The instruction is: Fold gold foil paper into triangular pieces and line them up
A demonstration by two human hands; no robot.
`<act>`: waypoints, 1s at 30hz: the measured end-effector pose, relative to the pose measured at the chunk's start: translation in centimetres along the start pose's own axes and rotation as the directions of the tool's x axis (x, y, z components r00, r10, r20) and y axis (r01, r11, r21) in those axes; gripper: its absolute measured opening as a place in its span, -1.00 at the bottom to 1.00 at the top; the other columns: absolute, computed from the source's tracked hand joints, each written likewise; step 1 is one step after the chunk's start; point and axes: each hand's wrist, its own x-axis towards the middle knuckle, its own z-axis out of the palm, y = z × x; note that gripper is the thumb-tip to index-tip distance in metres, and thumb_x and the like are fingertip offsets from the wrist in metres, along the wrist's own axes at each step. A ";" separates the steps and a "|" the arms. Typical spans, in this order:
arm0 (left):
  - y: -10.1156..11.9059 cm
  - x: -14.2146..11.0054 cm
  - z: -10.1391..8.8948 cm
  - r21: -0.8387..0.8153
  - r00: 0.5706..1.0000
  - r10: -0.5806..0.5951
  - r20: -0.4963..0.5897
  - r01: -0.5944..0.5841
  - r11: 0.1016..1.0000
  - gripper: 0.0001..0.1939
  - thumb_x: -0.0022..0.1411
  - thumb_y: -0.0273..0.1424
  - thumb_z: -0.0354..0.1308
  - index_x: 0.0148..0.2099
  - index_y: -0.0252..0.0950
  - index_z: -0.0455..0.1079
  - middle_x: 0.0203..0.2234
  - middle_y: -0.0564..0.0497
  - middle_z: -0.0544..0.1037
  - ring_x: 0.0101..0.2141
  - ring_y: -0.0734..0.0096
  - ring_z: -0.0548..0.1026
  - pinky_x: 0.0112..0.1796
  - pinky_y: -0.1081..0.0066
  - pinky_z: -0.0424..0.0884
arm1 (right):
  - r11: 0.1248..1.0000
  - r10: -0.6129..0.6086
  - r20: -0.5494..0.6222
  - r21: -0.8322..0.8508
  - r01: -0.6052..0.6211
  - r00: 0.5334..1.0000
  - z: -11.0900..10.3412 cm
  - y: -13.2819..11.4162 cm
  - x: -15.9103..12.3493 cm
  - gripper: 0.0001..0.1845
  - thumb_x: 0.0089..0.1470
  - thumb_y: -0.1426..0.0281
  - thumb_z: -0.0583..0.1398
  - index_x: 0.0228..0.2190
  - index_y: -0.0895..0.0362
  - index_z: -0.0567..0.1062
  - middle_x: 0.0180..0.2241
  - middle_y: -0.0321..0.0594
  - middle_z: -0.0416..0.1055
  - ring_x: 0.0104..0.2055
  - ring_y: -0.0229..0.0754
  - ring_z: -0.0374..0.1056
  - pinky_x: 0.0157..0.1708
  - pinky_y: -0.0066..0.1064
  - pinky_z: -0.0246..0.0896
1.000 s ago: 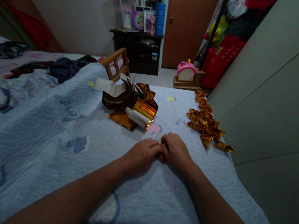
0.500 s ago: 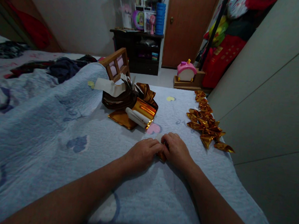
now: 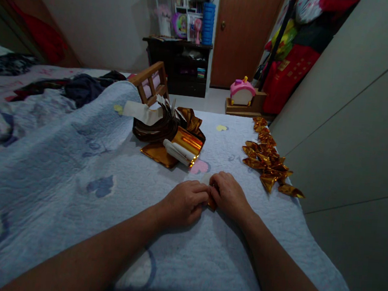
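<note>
My left hand (image 3: 186,203) and my right hand (image 3: 228,194) meet over the quilt, fingers closed on one small piece of gold foil paper (image 3: 211,204). Its gold lower end shows between the hands, and a pale part sticks out above them; the rest is hidden by my fingers. Beyond my left hand lies a fanned stack of gold foil paper (image 3: 154,130), with a loosely rolled bundle of sheets (image 3: 181,152) in front, white side partly out. Several folded gold foil pieces (image 3: 269,163) lie in a row to the right of my right hand.
A blue patterned quilt (image 3: 105,228) covers the bed. A pale cabinet wall (image 3: 361,133) rises close on the right. Past the bed's far edge stand a pink toy (image 3: 242,93), a dark shelf (image 3: 177,67) and a wooden door (image 3: 246,37). Clothes (image 3: 85,88) lie at the left.
My left hand has shifted slightly left and its thumb has dropped lower, so more of the gold foil paper shows. My right hand has hardly moved.
</note>
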 end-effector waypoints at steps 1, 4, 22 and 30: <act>0.1 0.0 0.0 0.004 1.000 -0.007 0.005 0.007 1.000 -0.78 0.05 -0.65 0.09 -0.26 -0.29 0.43 -0.27 -0.04 0.55 -0.24 0.28 0.47 -0.17 0.31 0.39 | 1.000 -0.001 -0.001 0.002 0.001 1.000 0.0 0.0 0.0 -0.93 0.19 0.51 0.20 -0.28 0.15 0.49 -0.26 -0.17 0.43 -0.18 -0.12 0.27 -0.17 -0.35 0.11; 0.3 0.0 0.0 0.026 0.999 -0.037 0.005 0.037 0.999 -0.87 0.15 -0.56 0.15 -0.24 -0.29 0.44 -0.25 -0.05 0.57 -0.19 0.25 0.50 -0.13 0.27 0.40 | 1.000 0.003 0.001 0.008 -0.003 1.000 0.0 0.0 0.1 -0.93 0.19 0.51 0.19 -0.29 0.15 0.49 -0.27 -0.17 0.43 -0.18 -0.12 0.27 -0.17 -0.35 0.11; 0.3 0.3 0.8 0.204 0.989 0.093 -0.111 -0.069 0.976 -0.82 0.40 -0.48 0.03 -0.13 -0.29 0.47 -0.30 -0.02 0.63 -0.30 0.28 0.54 -0.26 0.29 0.42 | 0.990 -0.026 -0.004 0.140 0.026 1.000 0.4 0.9 0.3 -0.87 0.13 0.59 0.16 -0.33 0.16 0.47 -0.29 -0.17 0.40 -0.19 -0.12 0.26 -0.15 -0.33 0.11; -0.3 0.0 0.8 0.115 0.996 -0.014 -0.087 0.024 0.993 -0.84 0.38 -0.44 0.08 -0.19 -0.31 0.49 -0.37 -0.05 0.58 -0.34 0.32 0.50 -0.29 0.35 0.40 | 0.966 -0.132 0.239 0.247 0.071 0.962 -2.8 1.0 -0.7 -0.82 -0.01 0.63 0.17 -0.39 0.12 0.44 -0.23 -0.15 0.36 -0.12 -0.10 0.24 -0.10 -0.31 0.15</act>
